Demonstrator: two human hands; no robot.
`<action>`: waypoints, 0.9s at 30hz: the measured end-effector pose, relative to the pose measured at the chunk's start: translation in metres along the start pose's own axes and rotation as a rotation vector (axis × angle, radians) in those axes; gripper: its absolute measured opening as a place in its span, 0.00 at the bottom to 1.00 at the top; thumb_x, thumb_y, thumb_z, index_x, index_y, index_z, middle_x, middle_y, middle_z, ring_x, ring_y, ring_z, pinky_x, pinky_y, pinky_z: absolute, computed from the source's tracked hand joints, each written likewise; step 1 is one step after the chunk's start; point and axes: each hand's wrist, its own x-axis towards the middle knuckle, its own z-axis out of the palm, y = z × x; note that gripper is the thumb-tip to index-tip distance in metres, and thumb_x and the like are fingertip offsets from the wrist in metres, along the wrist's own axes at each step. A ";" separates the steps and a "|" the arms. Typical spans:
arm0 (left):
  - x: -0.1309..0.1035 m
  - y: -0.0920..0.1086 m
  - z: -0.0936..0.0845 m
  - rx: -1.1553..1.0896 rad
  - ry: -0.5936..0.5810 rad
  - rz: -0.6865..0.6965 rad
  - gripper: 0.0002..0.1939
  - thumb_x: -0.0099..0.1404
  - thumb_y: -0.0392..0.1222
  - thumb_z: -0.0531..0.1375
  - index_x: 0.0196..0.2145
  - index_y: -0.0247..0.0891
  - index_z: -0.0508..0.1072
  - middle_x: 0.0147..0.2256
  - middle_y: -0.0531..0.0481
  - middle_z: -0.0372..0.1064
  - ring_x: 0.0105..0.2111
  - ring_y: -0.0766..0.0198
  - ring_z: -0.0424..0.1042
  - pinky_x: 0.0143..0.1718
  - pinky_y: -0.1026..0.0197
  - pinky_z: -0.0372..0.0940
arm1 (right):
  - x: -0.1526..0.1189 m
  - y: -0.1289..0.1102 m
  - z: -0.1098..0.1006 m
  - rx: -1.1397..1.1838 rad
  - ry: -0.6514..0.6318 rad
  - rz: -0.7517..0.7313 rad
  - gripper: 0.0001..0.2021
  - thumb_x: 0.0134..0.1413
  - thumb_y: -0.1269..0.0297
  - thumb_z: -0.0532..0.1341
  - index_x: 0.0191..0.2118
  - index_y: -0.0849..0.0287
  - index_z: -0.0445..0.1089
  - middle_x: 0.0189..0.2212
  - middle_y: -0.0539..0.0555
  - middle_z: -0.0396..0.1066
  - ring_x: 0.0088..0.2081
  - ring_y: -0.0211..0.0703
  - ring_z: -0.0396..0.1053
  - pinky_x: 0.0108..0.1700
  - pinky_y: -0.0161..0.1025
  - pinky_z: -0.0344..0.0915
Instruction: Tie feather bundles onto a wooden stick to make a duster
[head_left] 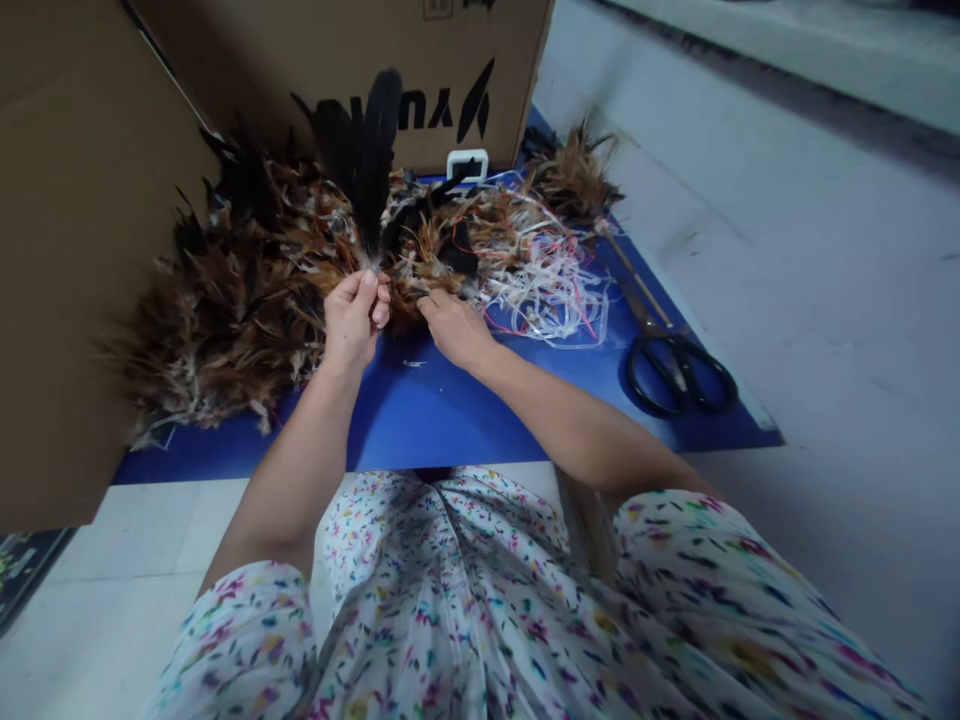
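Head view: pinching black feathers (367, 175) in left hand (354, 312), resting right hand (457, 326), unclear whether gripping, against brown feathers (424, 270) beside loose string tangle (553, 290), risking snags!

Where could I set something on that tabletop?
Bare blue tabletop shows at the near edge between both forearms, and between the right forearm, black-handled scissors and white-and-pink strips. Brown and black feathers crowd the left and back.

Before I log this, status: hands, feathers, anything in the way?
Left hand pinching black feathers upright. Right hand at brown feather pile, grip unclear. Scissors off right, clear of both hands.
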 end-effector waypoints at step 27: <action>0.015 -0.034 -0.010 0.178 0.021 -0.078 0.11 0.64 0.41 0.66 0.26 0.36 0.73 0.18 0.57 0.66 0.16 0.72 0.68 0.20 0.71 0.65 | -0.034 0.090 -0.065 0.261 0.088 0.195 0.17 0.58 0.73 0.54 0.47 0.61 0.78 0.41 0.58 0.78 0.43 0.47 0.72 0.49 0.44 0.64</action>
